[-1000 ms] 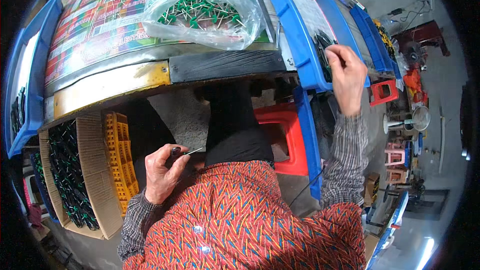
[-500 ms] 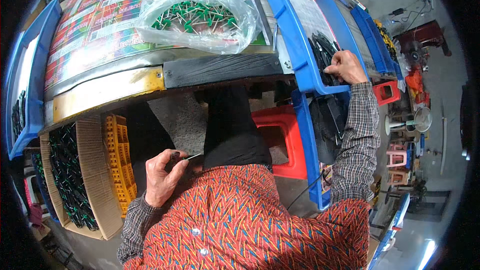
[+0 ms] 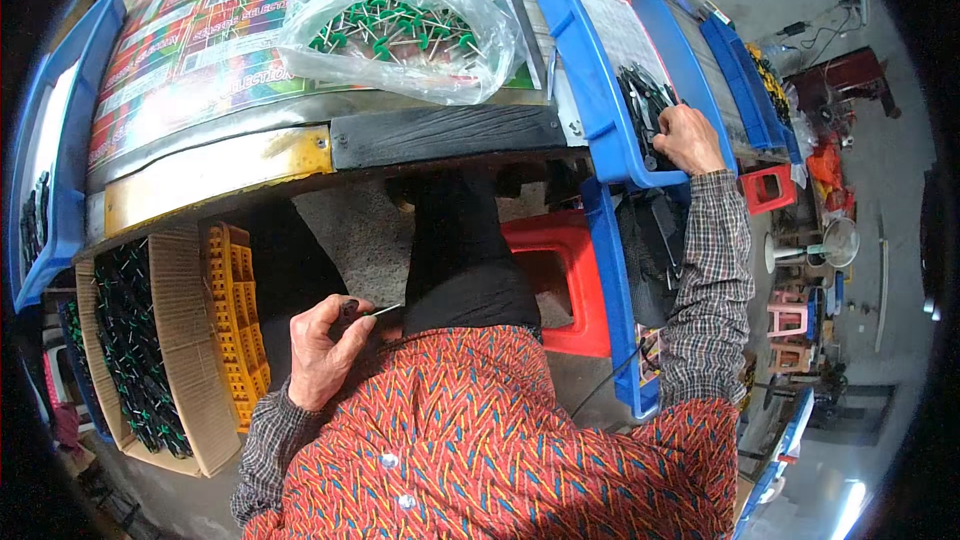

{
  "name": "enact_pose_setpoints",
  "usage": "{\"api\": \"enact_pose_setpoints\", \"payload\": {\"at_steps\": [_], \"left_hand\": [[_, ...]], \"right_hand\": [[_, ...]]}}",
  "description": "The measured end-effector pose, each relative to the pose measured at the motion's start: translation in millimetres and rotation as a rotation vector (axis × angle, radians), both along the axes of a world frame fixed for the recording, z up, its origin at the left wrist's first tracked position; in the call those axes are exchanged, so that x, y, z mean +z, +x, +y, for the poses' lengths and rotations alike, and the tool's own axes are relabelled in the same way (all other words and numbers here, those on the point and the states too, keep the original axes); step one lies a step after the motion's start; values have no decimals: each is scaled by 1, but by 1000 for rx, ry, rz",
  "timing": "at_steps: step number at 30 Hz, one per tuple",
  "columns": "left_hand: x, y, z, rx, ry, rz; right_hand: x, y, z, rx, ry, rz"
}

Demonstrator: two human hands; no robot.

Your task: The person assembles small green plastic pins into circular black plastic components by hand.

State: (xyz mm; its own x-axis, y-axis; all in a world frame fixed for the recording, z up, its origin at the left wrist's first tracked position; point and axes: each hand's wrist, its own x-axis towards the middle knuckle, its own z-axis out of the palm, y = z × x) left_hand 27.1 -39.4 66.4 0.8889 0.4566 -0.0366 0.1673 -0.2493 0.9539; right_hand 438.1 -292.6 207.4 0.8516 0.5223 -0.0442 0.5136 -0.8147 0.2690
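Note:
My left hand [image 3: 320, 352] is closed in front of my lap, pinching a thin metal pin [image 3: 385, 309] whose tip points right. Something small and dark shows by the thumb and forefinger; its kind is unclear. My right hand [image 3: 690, 140] reaches into the near end of a blue plastic bin [image 3: 612, 140] on the right, fingers curled down against a pile of slim black plastic parts [image 3: 640, 105]. Its fingertips are partly hidden. On the bench lies an open clear plastic bag [image 3: 450, 87] filled with green-headed metal pins [image 3: 385, 28].
Below the bench's left end stands a cardboard box [image 3: 195, 340] of black parts with green heads, beside a yellow crate [image 3: 238, 320]. Another blue bin [image 3: 50, 160] sits at far left. A red stool [image 3: 590, 290] and a lower blue bin [image 3: 612, 280] flank my right leg.
My right hand has shifted slightly left and down, deeper among the black parts, which have moved about. The left hand keeps its hold on the pin, almost unmoved.

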Motion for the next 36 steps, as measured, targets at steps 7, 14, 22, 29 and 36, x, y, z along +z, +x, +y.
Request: {"api": "enact_pose_setpoints", "payload": {"at_steps": [7,14,22,29,36], "left_hand": [[3,-2,-1,4,-45,-21],[2,-4,7,-9,-42,-46],[1,-2,7,42,-512,-63],[-5,-9,12,36,-610,-75],[-6,-8,14,72,-723,-111]], "right_hand": [[-2,-4,-8,72,154,-105],[-12,7,-15,99,397,62],[-7,8,-8,132,443,142],[-7,7,-12,-93,534,525],[1,-16,5,-157,694,476]]}}
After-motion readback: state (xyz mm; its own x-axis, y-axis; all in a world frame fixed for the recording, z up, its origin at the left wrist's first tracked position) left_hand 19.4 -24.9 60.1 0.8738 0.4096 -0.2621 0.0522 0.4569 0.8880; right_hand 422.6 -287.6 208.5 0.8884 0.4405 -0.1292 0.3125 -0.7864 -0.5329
